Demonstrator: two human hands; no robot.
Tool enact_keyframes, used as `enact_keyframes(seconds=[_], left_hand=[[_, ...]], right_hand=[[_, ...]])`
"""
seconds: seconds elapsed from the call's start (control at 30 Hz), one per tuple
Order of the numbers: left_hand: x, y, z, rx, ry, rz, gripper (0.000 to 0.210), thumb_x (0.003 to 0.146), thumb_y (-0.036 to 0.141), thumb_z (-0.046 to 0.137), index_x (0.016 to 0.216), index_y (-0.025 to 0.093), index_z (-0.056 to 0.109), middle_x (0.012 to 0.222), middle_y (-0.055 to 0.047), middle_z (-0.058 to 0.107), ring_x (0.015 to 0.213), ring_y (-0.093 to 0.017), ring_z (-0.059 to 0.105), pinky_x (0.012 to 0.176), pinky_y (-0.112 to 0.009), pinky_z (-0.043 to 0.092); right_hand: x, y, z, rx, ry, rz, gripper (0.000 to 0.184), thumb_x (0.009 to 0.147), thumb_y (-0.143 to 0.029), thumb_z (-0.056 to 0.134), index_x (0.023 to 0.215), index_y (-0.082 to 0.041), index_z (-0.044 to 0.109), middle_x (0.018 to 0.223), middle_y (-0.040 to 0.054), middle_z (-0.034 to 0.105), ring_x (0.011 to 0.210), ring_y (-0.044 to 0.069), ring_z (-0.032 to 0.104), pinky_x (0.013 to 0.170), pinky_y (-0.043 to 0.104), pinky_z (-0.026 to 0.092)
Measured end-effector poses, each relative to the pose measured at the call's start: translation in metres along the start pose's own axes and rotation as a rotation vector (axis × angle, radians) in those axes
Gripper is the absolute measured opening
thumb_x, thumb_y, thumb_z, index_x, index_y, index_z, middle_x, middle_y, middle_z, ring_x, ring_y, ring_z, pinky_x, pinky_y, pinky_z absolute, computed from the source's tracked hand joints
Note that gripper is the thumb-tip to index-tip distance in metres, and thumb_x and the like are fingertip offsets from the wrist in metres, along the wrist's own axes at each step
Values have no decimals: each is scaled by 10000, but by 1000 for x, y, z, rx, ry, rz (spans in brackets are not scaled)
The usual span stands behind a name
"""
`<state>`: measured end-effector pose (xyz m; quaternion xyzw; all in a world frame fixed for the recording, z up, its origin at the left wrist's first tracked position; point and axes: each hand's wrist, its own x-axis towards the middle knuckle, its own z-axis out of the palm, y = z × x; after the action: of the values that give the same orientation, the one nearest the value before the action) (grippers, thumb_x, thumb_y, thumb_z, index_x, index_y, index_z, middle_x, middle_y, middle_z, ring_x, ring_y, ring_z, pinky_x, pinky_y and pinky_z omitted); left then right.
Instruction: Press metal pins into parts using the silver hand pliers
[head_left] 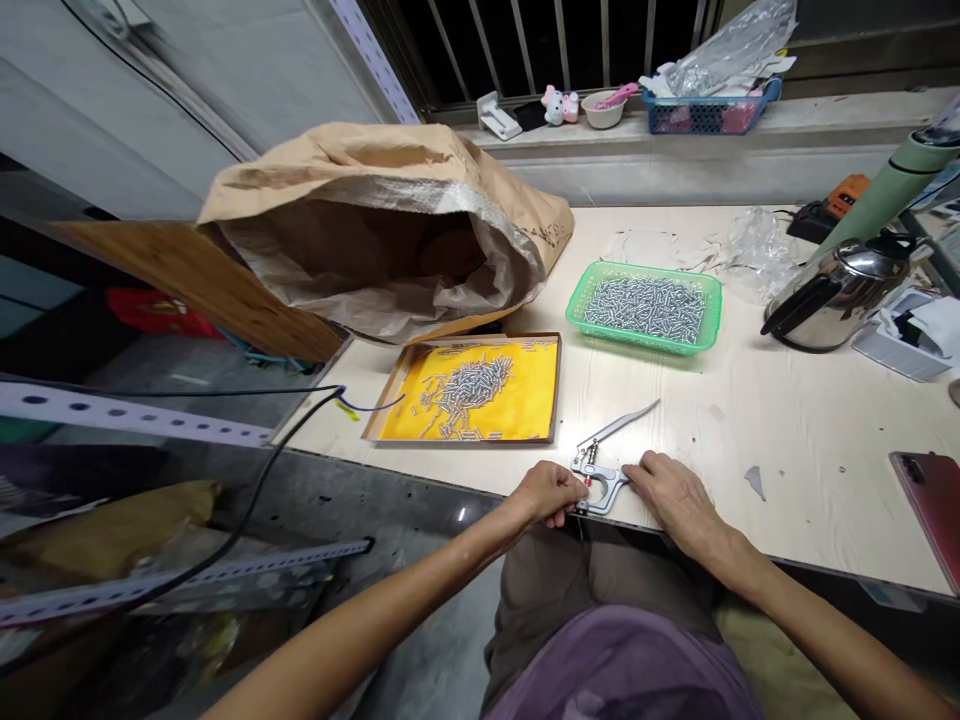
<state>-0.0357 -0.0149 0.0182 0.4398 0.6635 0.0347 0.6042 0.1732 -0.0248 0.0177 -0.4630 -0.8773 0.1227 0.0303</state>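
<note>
A pair of silver snap fastener pliers (604, 487) lies at the table's front edge, its long upper handle spread away from the frame. At the jaw end, my left hand (551, 492) is closed in a pinch beside a small red spot; whether a small part is between the fingertips is too small to tell. My right hand (675, 500) closes its fingers on the right end of the pliers' frame. Behind the left hand is a shallow tray with a yellow lining (529, 400), bearing a heap of small metal pins (474, 385).
A green plastic basket (643, 345) full of similar metal pieces stands farther back. A large open paper sack (375, 160) leans over the tray's rear. To the right are a steel kettle (840, 295) and a red phone (926, 505). A dark cable (274, 470) crosses at left.
</note>
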Motion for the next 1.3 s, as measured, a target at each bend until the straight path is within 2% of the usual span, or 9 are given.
enact_keyframes(seconds=[0.1,0.23,0.37,0.47,0.67,0.93,1.0,1.13,1.3], left_hand=[[0,-1,0,-2,-18,6,302,692,412,644,599,140,553,429,78,466,334,-47,415,361,-163,318],[-1,-1,0,-18,-15,19,302,676,425,661,651,134,586,443,81,470,339,-45,415,364,-164,316],[1,-3,1,-24,-5,13,320,669,433,668,607,140,557,436,78,465,331,-47,408,364,-170,313],[2,-4,1,-27,-12,18,337,656,440,672,573,145,530,427,79,457,324,-43,403,357,-166,302],[0,0,1,-44,-12,9,349,628,439,686,549,150,509,417,77,463,319,-45,406,339,-166,290],[-1,-2,1,64,23,-26,336,725,424,628,567,151,512,421,59,469,365,-83,466,397,-194,357],[-6,-5,2,206,138,58,299,781,395,584,618,147,552,481,31,526,452,-115,538,472,-220,411],[-14,-1,14,567,477,484,150,833,313,574,811,172,619,836,-45,649,832,-192,612,725,-295,475],[6,22,36,856,463,820,456,771,296,688,1170,175,505,1256,-117,533,1143,-272,486,934,-410,433]], right_hand=[[8,14,-5,28,35,-13,428,830,-320,613,1228,-191,527,1251,151,518,1092,278,502,839,387,443],[23,38,-9,-3,-13,-67,898,695,-508,704,1426,-183,297,1488,190,281,1381,373,167,1031,566,277],[33,49,-12,-14,-169,-94,982,642,-575,714,1423,-142,305,1466,212,323,1367,386,215,1051,570,248],[37,46,-18,-41,-176,-83,1054,558,-546,781,1409,-123,324,1430,220,369,1322,397,293,1036,556,281],[45,39,-29,-49,-168,-112,998,506,-507,822,1317,-73,435,1210,192,534,1101,337,478,972,478,357],[40,35,-27,-29,-129,-106,587,598,-401,815,1074,-151,578,1000,98,569,929,252,512,779,366,431],[37,33,-27,-6,-128,-90,505,635,-356,801,1040,-150,581,981,89,566,903,239,512,724,340,440],[32,29,-23,1,-103,-80,461,661,-264,788,1051,-145,573,968,84,568,892,236,517,713,340,452],[30,29,-20,-3,-97,-75,485,661,-215,776,1087,-139,558,969,85,574,922,245,519,752,358,469]])
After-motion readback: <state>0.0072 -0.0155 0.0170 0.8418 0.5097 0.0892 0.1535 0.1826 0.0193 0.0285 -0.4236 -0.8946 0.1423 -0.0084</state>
